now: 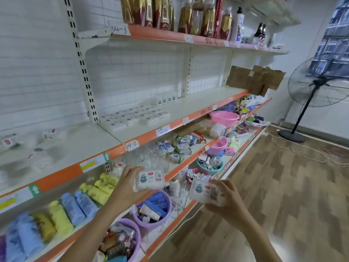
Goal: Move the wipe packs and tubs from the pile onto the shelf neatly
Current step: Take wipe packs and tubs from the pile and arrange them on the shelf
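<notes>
My left hand [125, 188] grips a white wipe pack [150, 179] with a blue and red label, held in front of the lower shelves. A second wipe pack [204, 191] of the same kind sits in my right hand [227, 202], lower and to the right. On the middle shelf [188, 103], rows of white wipe packs [134, 115] lie flat side by side. Behind them stand several small white tubs [167, 99] against the back wall. More wipe packs [37, 146] lie loose and blurred on the shelf section to the left.
Purple buckets [153, 208] of tubes and packets stand on the bottom shelf under my hands. Yellow and blue bottles [75, 203] lie to their left. Pink basins [223, 118] and mixed goods fill the shelves further right. A standing fan [319, 82] is on the wooden floor.
</notes>
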`<state>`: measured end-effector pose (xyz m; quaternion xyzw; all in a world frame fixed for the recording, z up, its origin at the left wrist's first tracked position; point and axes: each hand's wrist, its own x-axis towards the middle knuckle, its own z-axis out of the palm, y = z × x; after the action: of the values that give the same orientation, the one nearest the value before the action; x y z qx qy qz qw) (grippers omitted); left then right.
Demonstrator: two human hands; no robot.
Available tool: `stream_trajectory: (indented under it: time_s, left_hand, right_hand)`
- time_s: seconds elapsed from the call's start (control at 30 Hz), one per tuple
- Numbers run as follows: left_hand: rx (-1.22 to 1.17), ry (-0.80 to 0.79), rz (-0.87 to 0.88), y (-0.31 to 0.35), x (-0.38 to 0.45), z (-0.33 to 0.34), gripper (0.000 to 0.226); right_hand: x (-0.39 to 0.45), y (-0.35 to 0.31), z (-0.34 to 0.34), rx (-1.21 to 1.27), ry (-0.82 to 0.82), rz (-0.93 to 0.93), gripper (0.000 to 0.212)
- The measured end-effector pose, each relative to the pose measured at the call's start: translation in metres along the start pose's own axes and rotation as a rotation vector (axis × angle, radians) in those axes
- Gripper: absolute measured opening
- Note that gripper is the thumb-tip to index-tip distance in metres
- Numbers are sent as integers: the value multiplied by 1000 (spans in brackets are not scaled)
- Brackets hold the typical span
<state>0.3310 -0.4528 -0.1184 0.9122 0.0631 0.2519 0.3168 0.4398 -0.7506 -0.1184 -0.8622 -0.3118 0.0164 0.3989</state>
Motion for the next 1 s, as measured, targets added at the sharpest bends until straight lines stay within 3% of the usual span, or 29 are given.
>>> stream_trajectory:
  time_s: [0.23,0.47,0.7,0.9,1.0]
  left_hand:
    - [0,173,-64,-39,90,-4,60]
    - [47,372,-157,-90,170,-38,60]
    - [187,270,-350,-132,212,-62,65]
    - [221,205,-497,-148,221,-52,69]
    - [233,233,-549,-150,224,-45,70]
  right_hand:
    - [128,12,-2,-26,-24,-97,65]
    - [281,-26,11,-85,-150,-282,66]
    - [404,-64,67,-112,-346,-392,68]
    - [467,-78,123,-306,-563,-561,72]
    - [486,-80,140,-456,-578,-674,71]
